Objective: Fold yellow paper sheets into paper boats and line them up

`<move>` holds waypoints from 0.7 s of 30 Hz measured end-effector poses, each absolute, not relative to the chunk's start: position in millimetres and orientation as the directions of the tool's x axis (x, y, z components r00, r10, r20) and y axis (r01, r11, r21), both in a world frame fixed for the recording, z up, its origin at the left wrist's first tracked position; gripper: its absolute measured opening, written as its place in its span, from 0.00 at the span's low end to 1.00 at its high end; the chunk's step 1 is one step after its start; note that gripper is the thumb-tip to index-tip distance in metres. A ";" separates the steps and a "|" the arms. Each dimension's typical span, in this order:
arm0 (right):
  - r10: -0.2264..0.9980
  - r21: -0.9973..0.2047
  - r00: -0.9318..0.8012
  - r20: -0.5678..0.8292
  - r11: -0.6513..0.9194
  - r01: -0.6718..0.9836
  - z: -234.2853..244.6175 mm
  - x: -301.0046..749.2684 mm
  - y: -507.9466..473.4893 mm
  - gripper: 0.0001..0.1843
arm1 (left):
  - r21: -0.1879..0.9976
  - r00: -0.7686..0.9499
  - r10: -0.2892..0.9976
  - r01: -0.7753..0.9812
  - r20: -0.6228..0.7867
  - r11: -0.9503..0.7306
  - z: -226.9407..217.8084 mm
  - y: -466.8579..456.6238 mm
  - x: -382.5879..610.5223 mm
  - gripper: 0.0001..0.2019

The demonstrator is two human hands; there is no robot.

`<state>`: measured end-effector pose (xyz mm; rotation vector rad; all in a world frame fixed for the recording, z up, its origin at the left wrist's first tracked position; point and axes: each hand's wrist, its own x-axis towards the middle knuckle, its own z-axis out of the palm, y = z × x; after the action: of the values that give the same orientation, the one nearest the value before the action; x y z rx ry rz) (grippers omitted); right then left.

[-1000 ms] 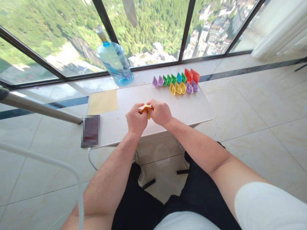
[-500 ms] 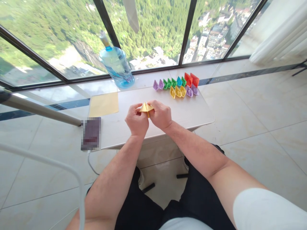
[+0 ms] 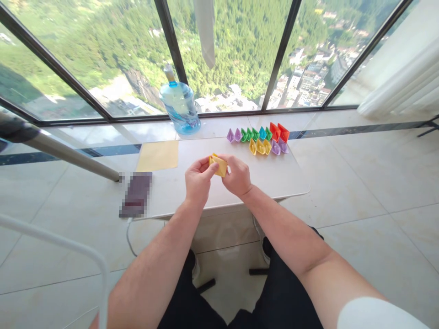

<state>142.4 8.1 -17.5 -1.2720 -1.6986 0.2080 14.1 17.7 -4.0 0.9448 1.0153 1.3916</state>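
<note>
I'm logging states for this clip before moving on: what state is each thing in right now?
Left hand, gripping the yellow paper
Right hand, gripping its other side
Yellow paper, folded, held between both hands
Yellow sheet, unfolded, lying flat
Paper boats, folded, grouped close together
Blue bottle, upright, fill level unclear
Pixelated device, lying flat, details hidden
White cable, running from the device's near edge

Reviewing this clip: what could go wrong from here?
The left hand and right hand hold the yellow folded paper; too hard a squeeze might crease or tear it.
The paper boats stand close together, so one nudge could topple several.
A cable hangs from the pixelated device near the left forearm; a snag might pull the device down.
</note>
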 end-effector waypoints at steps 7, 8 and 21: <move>0.910 -0.885 0.035 0.412 0.391 0.255 -2.6 145.8 15.1 0.20 | 0.960 -0.120 0.984 -0.232 0.134 -0.159 -1.1 24.8 1.5 0.23; 0.927 -0.907 0.029 0.373 0.358 0.219 0.1 146.7 16.1 0.18 | 0.963 -0.110 0.983 -0.213 0.145 -0.166 -0.5 24.3 1.2 0.23; 0.958 -0.958 0.017 0.288 0.288 0.006 1.9 154.9 23.9 0.16 | 0.977 -0.015 0.979 -0.066 0.203 -0.203 6.4 14.3 3.9 0.22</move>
<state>154.9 23.9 1.9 -1.0021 -1.3227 0.9780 3.9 14.3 6.4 1.3024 1.0614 1.3953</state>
